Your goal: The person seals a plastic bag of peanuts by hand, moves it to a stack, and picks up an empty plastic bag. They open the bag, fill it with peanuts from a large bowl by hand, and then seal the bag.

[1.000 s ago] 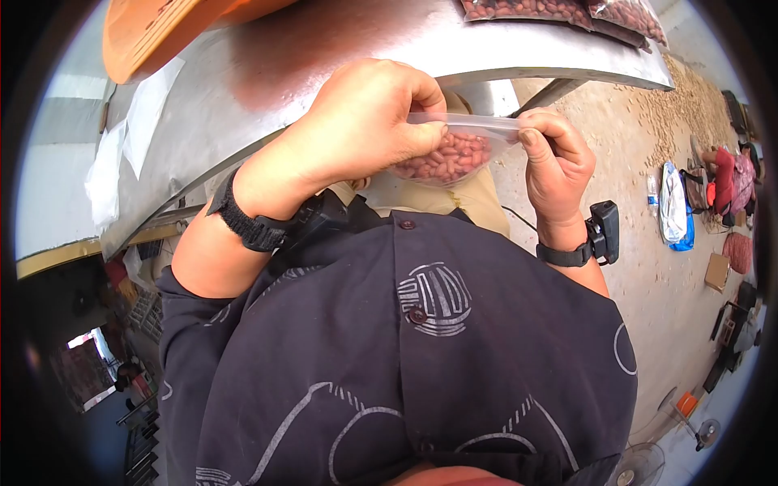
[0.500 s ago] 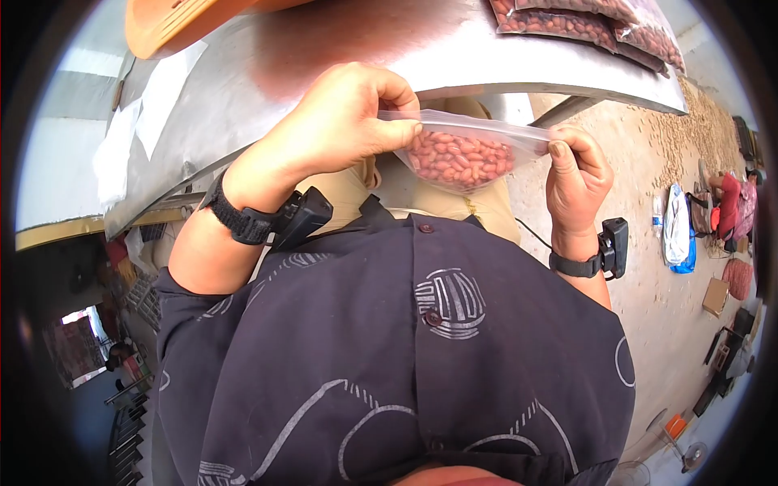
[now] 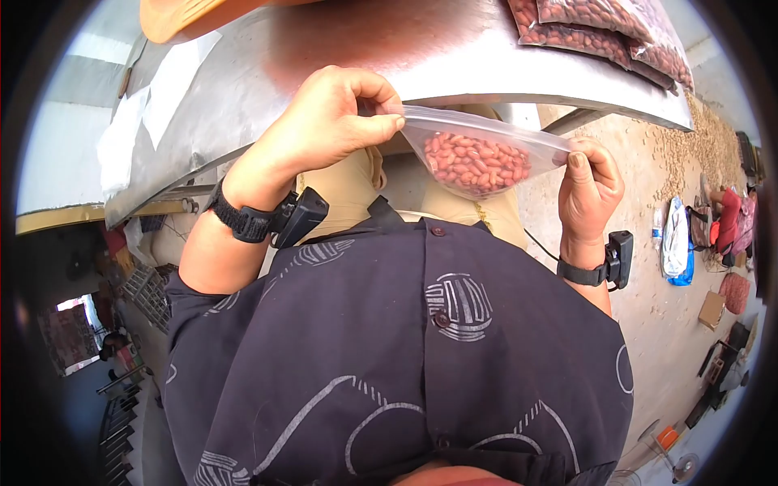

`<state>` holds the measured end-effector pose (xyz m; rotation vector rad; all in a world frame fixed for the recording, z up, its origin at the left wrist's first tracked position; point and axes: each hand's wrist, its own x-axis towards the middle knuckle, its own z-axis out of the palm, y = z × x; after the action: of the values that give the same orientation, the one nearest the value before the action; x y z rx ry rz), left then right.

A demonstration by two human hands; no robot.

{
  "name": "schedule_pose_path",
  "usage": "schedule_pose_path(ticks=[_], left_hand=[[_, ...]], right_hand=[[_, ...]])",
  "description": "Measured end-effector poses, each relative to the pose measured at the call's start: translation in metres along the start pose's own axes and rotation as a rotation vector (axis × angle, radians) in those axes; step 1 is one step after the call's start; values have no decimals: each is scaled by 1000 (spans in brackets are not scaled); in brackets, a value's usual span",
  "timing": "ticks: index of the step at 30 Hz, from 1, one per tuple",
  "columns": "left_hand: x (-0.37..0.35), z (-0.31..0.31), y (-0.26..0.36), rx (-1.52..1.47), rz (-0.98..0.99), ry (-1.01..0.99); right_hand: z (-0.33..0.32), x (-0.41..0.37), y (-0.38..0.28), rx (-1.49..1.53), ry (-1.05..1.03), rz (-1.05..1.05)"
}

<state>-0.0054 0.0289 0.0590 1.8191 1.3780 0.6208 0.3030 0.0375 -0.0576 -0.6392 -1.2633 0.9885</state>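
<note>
A clear zip-top bag (image 3: pixel 454 123) hangs between my hands, with red-skinned peanuts (image 3: pixel 474 164) gathered in its lower part. My left hand (image 3: pixel 332 121) pinches the left end of its top strip between thumb and fingers. The strip's right end is pinched by my right hand (image 3: pixel 590 190), lower than the left. Between the hands, the strip runs taut and slopes down to the right. Whether the zip is sealed cannot be made out. Both wrists carry black straps with small devices.
A metal table (image 3: pixel 454 61) stands in front of me. Filled peanut bags (image 3: pixel 583 36) are stacked at its right end, and an orange container (image 3: pixel 186 16) sits at the upper left. Unshelled peanuts (image 3: pixel 697 154) cover the floor at right, near a cardboard box (image 3: pixel 711 309).
My left thumb has shifted along the strip toward the bag's left end. The bag appears further right and slopes more. My right hand keeps its pinch.
</note>
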Motion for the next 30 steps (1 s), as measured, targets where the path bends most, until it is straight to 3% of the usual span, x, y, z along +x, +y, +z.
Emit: schedule_pose_path(ticks=[6,9,12,15,16,17,19,22,30], left_hand=[[-4,0,-6,-91,-61,8],[-4,1,-13,-129,1,48],[-9,11,-5,-232,-97,-18],[-4,39,-16,-483,-81,3],[-1,45,-17,-326,-22,78],[0,50,-18,-400,-10,96],[-1,60,-17,-546,8,127],[1,70,-10,-507,85,175],[-9,63,-9,-565,162,170]], right_hand=[[1,-2,0,57,30,35],[-1,-1,3,167,24,62],[-5,-3,6,261,30,101],[-6,-3,7,325,-5,131],[-3,-3,7,339,-9,141],[-2,-4,7,352,-11,150],[5,-5,2,316,-45,212],[3,-9,5,225,-45,232],[12,-3,-13,171,-75,84]])
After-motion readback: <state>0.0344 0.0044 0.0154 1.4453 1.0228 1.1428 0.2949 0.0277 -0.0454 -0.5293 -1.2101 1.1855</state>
